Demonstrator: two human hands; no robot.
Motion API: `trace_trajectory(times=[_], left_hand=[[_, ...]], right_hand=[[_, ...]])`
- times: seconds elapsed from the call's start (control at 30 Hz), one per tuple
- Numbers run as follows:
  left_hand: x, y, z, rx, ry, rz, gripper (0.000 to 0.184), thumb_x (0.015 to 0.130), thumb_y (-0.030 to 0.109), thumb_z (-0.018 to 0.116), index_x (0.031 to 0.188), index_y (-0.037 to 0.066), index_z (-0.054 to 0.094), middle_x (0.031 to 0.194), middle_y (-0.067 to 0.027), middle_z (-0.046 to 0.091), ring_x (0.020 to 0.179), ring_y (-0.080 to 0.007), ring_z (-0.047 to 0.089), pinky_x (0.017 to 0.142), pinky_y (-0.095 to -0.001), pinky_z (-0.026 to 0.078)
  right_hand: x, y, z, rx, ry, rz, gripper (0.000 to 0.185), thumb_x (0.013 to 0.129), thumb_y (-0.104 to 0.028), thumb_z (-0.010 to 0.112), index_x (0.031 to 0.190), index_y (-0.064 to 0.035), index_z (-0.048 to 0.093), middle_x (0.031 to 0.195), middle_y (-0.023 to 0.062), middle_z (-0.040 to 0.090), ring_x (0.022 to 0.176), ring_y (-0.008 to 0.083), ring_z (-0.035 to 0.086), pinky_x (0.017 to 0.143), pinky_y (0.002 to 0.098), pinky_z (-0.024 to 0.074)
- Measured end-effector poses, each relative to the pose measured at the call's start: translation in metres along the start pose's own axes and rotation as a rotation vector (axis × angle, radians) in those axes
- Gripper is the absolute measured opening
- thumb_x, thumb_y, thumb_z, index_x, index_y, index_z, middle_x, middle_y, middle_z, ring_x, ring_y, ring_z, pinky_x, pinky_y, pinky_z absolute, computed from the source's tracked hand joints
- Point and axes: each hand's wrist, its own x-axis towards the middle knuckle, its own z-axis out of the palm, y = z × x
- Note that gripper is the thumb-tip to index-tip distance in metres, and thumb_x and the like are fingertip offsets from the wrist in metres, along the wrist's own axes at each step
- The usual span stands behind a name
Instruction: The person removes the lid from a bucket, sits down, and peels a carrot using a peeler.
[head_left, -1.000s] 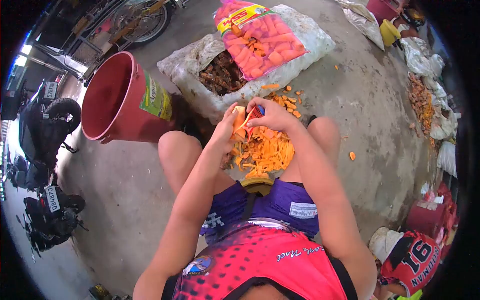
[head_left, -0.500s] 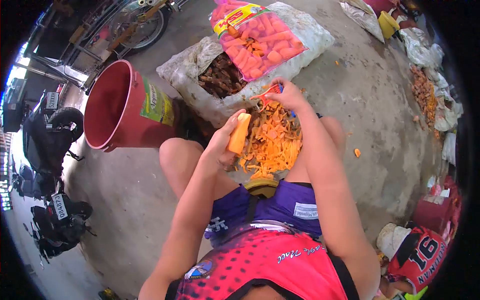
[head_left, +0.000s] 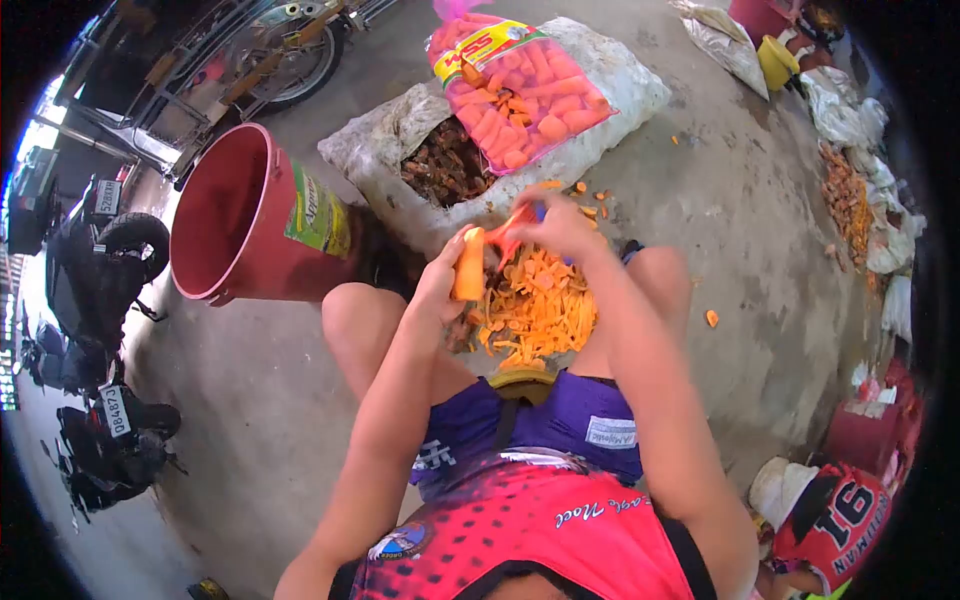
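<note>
My left hand (head_left: 437, 283) is closed around a peeled, bright orange carrot (head_left: 468, 265), held upright with its blunt end up. In my right hand (head_left: 562, 230) is a red-orange peeler (head_left: 512, 232), its head close to the carrot's upper end; I cannot tell whether they touch. Under my hands, between my knees, lies a heap of orange carrot peelings and cut pieces (head_left: 545, 310). Just beyond is a white sack (head_left: 375, 135) with brown pieces in its opening. On it rests a pink-tinted plastic bag of carrots (head_left: 540, 85).
A large red bucket (head_left: 225, 215) stands left of my knee. Parked motorcycles (head_left: 110, 420) line the left side. At lower right is a person in a red jersey (head_left: 835, 525). Sacks and scraps (head_left: 850, 200) lie along the right, with a yellow pail (head_left: 778, 62) at the back.
My right hand with the peeler has moved left and down, from beyond the heap to beside the carrot. The carrot has turned more upright in my left hand.
</note>
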Motion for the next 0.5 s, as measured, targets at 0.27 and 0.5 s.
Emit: trace_trajectory(times=[0.27, 0.5], left_hand=[[-0.015, 0.002, 0.008, 0.047, -0.088, -0.037, 0.043, 0.111, 0.041, 0.046, 0.151, 0.026, 0.05, 0.114, -0.0042, 0.067, 0.087, -0.0176, 0.066, 0.068, -0.0368, 0.058], [-0.018, 0.005, 0.031, -0.087, 0.029, -0.022, 0.044, 0.11, 0.04, 0.049, 0.148, 0.018, 0.053, 0.111, -0.0033, 0.068, 0.087, -0.0188, 0.068, 0.074, -0.0355, 0.059]], right_hand=[[0.013, 0.022, -0.016, -0.001, 0.139, 0.008, 0.04, 0.075, -0.019, 0.09, 0.107, -0.0082, 0.068, 0.094, 0.0028, 0.072, 0.088, 0.0141, 0.066, 0.083, 0.0323, 0.0537], [-0.012, 0.003, 0.017, 0.173, -0.092, -0.008, 0.038, 0.074, -0.016, 0.091, 0.103, -0.01, 0.069, 0.094, -0.0003, 0.07, 0.09, 0.0104, 0.064, 0.082, 0.0316, 0.0523]])
